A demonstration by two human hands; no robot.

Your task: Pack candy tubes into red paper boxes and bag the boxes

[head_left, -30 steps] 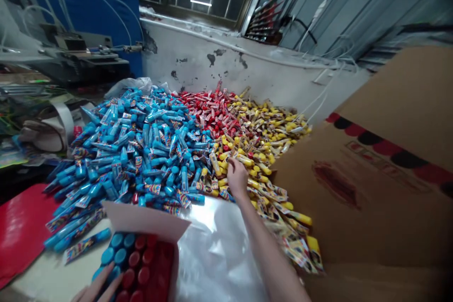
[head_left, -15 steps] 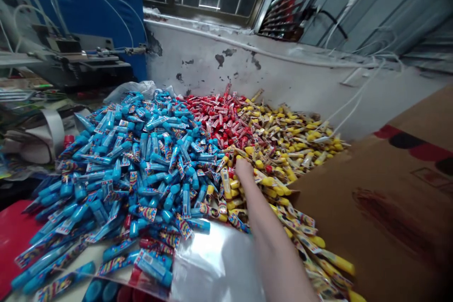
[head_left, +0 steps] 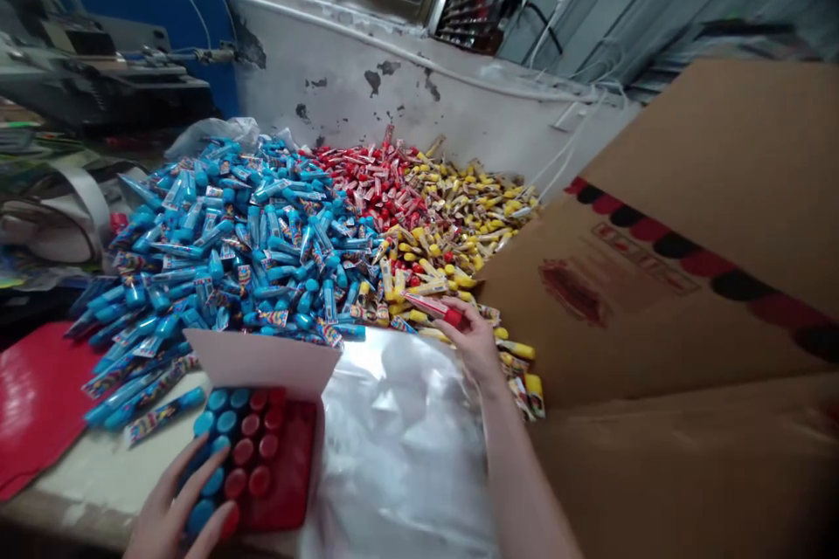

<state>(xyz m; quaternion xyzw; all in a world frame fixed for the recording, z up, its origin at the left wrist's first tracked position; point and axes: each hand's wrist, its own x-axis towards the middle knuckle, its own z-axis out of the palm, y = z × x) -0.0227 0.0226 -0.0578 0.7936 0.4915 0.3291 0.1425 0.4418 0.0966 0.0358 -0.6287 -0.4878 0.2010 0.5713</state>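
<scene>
My right hand (head_left: 473, 339) is closed on a red-capped tube (head_left: 433, 307) at the near edge of the yellow tube heap (head_left: 459, 218). My left hand (head_left: 171, 508) rests with fingers spread on the near corner of a small open box (head_left: 253, 463) that holds rows of upright blue-capped and red-capped tubes. The box's pale flap (head_left: 262, 360) stands up at its far side. A large heap of blue tubes (head_left: 229, 244) lies behind the box, with a smaller red heap (head_left: 373, 183) further back.
A clear plastic sheet (head_left: 399, 445) covers the table between box and carton. A big brown cardboard carton (head_left: 682, 279) fills the right side. A red sheet (head_left: 36, 402) lies at the left edge. A machine (head_left: 98, 79) and blue panel stand at the back left.
My right hand has drawn back from deep in the yellow heap toward me, now with a red-capped tube in it. The view has tipped down, so box and left hand show again.
</scene>
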